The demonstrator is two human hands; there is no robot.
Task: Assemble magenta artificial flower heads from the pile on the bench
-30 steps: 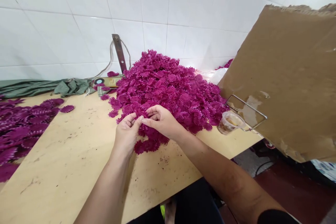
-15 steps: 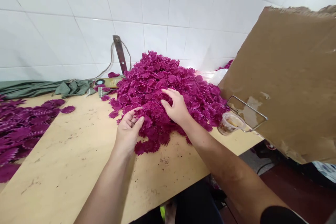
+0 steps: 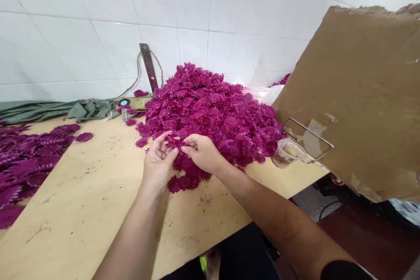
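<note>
A: What's just left of the frame's centre?
B: A magenta flower piece (image 3: 173,141), in front of the big pile (image 3: 210,113). The left hand (image 3: 156,162) has it between thumb and fingers — the right hand (image 3: 204,154) is at its right edge.
A: Right fingertips clamped too?
B: Can't tell — they're close together there.
A: Around them?
B: Loose flowers (image 3: 42,153) at far left, a clear cup (image 3: 285,155) right of centre, cardboard (image 3: 361,96) at upper right.

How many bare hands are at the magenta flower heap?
2: left hand at the front of the heap, right hand beside the left one. No others show.
</note>
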